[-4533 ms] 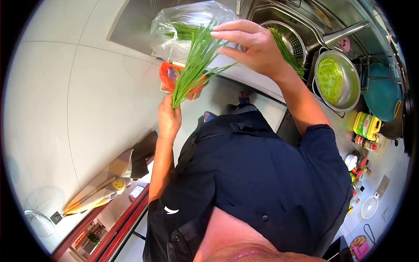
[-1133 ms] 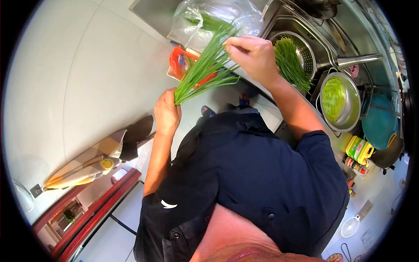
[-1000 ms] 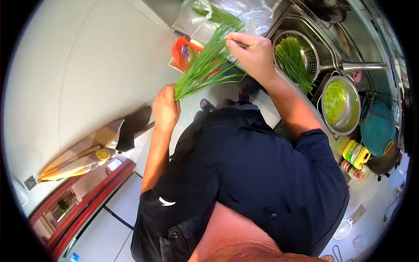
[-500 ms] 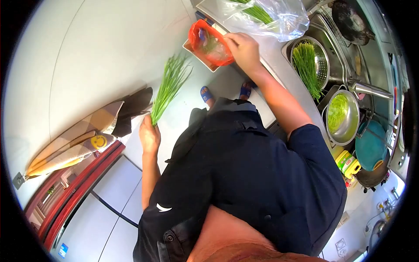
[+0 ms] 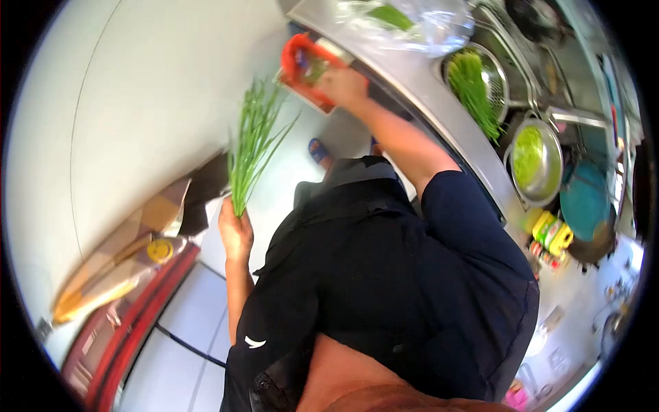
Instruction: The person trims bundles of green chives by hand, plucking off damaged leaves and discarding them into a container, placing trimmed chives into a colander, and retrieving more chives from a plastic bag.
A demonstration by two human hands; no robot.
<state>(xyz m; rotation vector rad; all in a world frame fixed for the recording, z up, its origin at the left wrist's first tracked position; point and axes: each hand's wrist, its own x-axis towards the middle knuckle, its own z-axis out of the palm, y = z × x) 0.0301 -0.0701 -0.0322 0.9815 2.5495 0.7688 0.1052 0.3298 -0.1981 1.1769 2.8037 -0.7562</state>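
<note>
My left hand point(image 5: 235, 230) is closed round the lower ends of a bunch of long green stalks point(image 5: 252, 147), whose loose tips fan out upward. Over the red-lined bin point(image 5: 294, 51) is my right hand point(image 5: 341, 86), blurred by motion, its fingers at the opening; whether they hold anything cannot be made out. More green stalks lie inside a clear plastic bag point(image 5: 439, 31) on the counter. A metal colander point(image 5: 495, 79) in the sink carries another bunch of stalks point(image 5: 473, 93).
A steel pan point(image 5: 549, 175) with pale green pieces stands beside the sink. Beyond it are a teal round lid or board point(image 5: 583, 199) and a yellow bottle point(image 5: 551, 232). The counter edge point(image 5: 439, 130) runs along the right. Hanging cloths point(image 5: 147, 240) are at the left.
My left hand has moved down and left with the stalks, away from my right hand. My right hand has left the stalks' tips and reached down to the red-lined bin. The view has shifted.
</note>
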